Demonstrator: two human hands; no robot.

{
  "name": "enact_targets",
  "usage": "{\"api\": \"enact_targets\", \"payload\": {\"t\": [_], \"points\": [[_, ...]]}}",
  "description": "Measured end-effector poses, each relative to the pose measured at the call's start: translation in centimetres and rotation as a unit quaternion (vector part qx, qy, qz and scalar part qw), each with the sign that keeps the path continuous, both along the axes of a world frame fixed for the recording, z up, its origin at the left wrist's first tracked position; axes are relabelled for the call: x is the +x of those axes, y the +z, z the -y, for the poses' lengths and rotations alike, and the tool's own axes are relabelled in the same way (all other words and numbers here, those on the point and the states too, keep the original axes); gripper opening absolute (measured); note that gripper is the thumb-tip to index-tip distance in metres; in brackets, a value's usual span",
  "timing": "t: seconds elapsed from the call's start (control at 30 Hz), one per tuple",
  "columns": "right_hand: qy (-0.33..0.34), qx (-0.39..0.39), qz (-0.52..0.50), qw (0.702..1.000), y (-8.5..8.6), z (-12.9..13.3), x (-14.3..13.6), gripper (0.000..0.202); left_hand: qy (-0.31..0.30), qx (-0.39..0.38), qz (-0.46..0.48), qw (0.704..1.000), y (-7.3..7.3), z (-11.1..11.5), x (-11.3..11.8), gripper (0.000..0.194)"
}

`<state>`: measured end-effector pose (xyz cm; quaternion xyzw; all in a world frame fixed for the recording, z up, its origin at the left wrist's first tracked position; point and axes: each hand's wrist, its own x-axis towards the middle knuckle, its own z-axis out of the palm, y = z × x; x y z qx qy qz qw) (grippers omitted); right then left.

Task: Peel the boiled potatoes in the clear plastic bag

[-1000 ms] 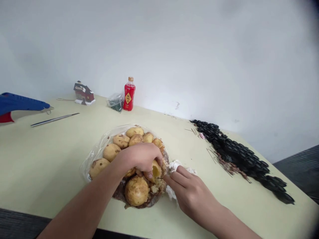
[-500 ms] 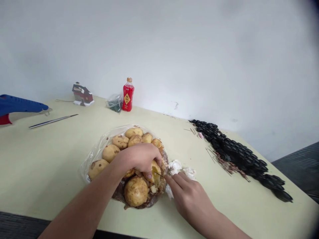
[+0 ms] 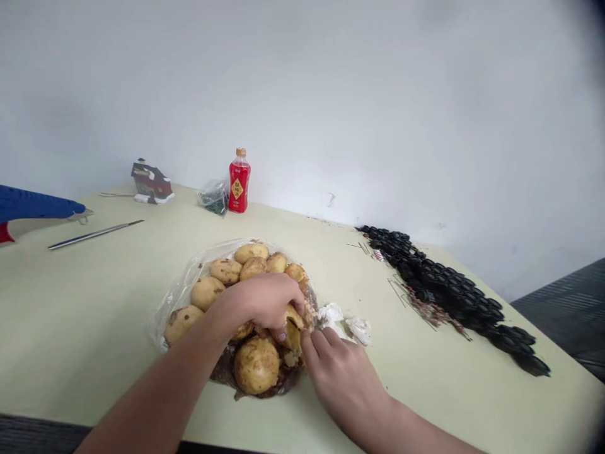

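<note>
A clear plastic bag (image 3: 174, 287) lies spread on the table with several potatoes (image 3: 256, 364) on it, among brown peelings and pale crumbs. My left hand (image 3: 271, 299) reaches over them, its fingers and thumb wrapped round a cut, hollowed potato (image 3: 293, 339) at the right side of the pile. Close against that potato's right side is my right hand (image 3: 338, 372), its fingers pressed together. What those fingers pinch is hidden now; a thin dark tool showed there in the earlier frame.
Crumpled white tissues (image 3: 358, 329) lie right of the bag. Black plastic pots (image 3: 439, 280), dried stems (image 3: 432, 313) and wires fill the right side. Further back are a red bottle (image 3: 239, 183), small bag (image 3: 214, 198) and model house (image 3: 152, 183). A blue glue gun (image 3: 38, 205) and metal knife (image 3: 94, 234) are left.
My right hand has moved slightly left, closer to the hollowed potato, and the thin tool no longer shows. My left hand keeps its hold. The view has shifted a little.
</note>
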<state>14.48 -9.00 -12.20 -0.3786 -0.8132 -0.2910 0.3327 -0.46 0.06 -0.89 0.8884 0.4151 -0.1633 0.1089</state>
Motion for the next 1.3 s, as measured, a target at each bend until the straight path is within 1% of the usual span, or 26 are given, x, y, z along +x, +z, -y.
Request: {"api": "enact_targets", "payload": {"t": [0.13, 0.2, 0.27, 0.3, 0.33, 0.4, 0.47, 0.5, 0.53, 0.57, 0.67, 0.7, 0.73, 0.8, 0.87, 0.93, 1.0, 1.1, 1.13, 1.23, 1.3], "points": [[0.013, -0.053, -0.028, 0.998, 0.4, 0.3, 0.3, 0.026, 0.015, -0.009, -0.011, 1.000, 0.1, 0.2, 0.2, 0.060], [0.018, -0.045, -0.031, 0.998, 0.5, 0.3, 0.4, 0.026, 0.020, -0.006, -0.018, 1.000, 0.3, 0.4, 0.3, 0.059], [0.013, -0.020, -0.021, 0.999, 0.3, 0.2, 0.4, 0.025, 0.023, -0.003, -0.024, 0.999, 0.4, 0.5, 0.4, 0.058], [0.007, -0.020, -0.018, 1.000, 0.1, 0.3, 0.4, 0.025, 0.021, -0.001, -0.025, 0.999, 0.5, 0.5, 0.5, 0.058], [-0.001, -0.036, -0.019, 0.999, -0.2, 0.4, 0.4, 0.025, 0.020, 0.000, -0.027, 0.999, 0.5, 0.6, 0.5, 0.059], [-0.009, -0.115, -0.027, 0.993, -0.8, 0.6, 0.5, 0.027, 0.021, 0.001, -0.029, 0.999, 0.5, 0.6, 0.5, 0.061], [-0.009, -0.222, -0.031, 0.975, -1.4, 0.9, 0.5, 0.029, 0.025, 0.002, -0.026, 0.999, 0.4, 0.6, 0.5, 0.061], [-0.009, -0.258, -0.031, 0.966, -1.6, 1.0, 0.6, 0.029, 0.027, 0.002, -0.025, 0.999, 0.4, 0.5, 0.5, 0.060], [-0.012, -0.274, -0.030, 0.961, -1.8, 1.0, 0.6, 0.029, 0.027, 0.002, -0.025, 0.999, 0.4, 0.5, 0.5, 0.059], [-0.016, -0.271, -0.028, 0.962, -1.9, 1.0, 0.5, 0.028, 0.025, 0.002, -0.024, 0.999, 0.3, 0.5, 0.5, 0.058], [-0.030, -0.213, -0.006, 0.977, -2.0, 0.8, 0.3, 0.029, 0.022, 0.007, -0.023, 0.999, 0.2, 0.5, 0.4, 0.059], [-0.034, -0.214, 0.001, 0.976, -1.9, 0.8, 0.2, 0.029, 0.021, 0.008, -0.022, 0.999, 0.2, 0.5, 0.4, 0.059], [-0.039, -0.235, 0.006, 0.971, -1.8, 0.9, 0.2, 0.030, 0.021, 0.008, -0.023, 0.999, 0.1, 0.4, 0.4, 0.059], [-0.044, -0.313, -0.004, 0.949, -1.4, 1.2, 0.1, 0.029, 0.027, 0.006, -0.025, 0.999, 0.1, 0.4, 0.4, 0.058], [-0.029, -0.392, -0.057, 0.918, -0.9, 1.5, 0.1, 0.025, 0.028, 0.001, -0.026, 0.999, 0.1, 0.4, 0.4, 0.058], [0.008, -0.434, -0.140, 0.890, -0.6, 1.6, 0.0, 0.024, 0.026, -0.002, -0.026, 0.999, 0.2, 0.5, 0.5, 0.059], [0.040, -0.432, -0.207, 0.877, -0.4, 1.6, -0.3, 0.028, 0.024, 0.004, -0.026, 0.999, 0.3, 0.5, 0.5, 0.060], [0.047, -0.404, -0.247, 0.879, -0.5, 1.6, -0.7, 0.031, 0.026, 0.010, -0.028, 0.999, 0.3, 0.6, 0.5, 0.059], [0.052, -0.407, -0.257, 0.875, -0.6, 1.7, -0.7, 0.031, 0.027, 0.008, -0.026, 0.999, 0.3, 0.6, 0.5, 0.059], [0.072, -0.445, -0.264, 0.853, -0.6, 2.0, -0.4, 0.030, 0.025, 0.007, -0.022, 0.999, 0.2, 0.5, 0.4, 0.063], [0.055, -0.445, -0.237, 0.862, -0.6, 2.2, -0.1, 0.031, 0.021, 0.010, -0.025, 0.999, 0.2, 0.5, 0.4, 0.064]]}}
